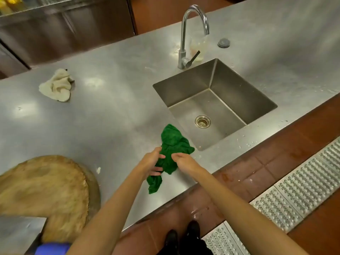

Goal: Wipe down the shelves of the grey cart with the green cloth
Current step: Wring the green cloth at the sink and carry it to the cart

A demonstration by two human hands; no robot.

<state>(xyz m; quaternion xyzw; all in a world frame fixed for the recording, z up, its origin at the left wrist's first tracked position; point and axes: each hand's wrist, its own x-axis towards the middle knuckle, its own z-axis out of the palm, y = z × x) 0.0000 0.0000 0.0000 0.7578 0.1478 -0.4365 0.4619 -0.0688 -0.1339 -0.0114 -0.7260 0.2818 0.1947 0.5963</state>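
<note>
Now left hand (151,161) and right hand (181,160) apparently both grip the green cloth (172,144).

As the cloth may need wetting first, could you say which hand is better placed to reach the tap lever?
Probably the right hand: it grips the green cloth on the sink side, nearer the tap lever; the left hand also holds the cloth.

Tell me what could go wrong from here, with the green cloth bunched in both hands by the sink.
The green cloth is bunched between the left hand and right hand, with one end hanging loose near the counter edge; it might slip and drop. The floor tiles by the shoes look splashed, so turning away could mean slippery footing.
</note>
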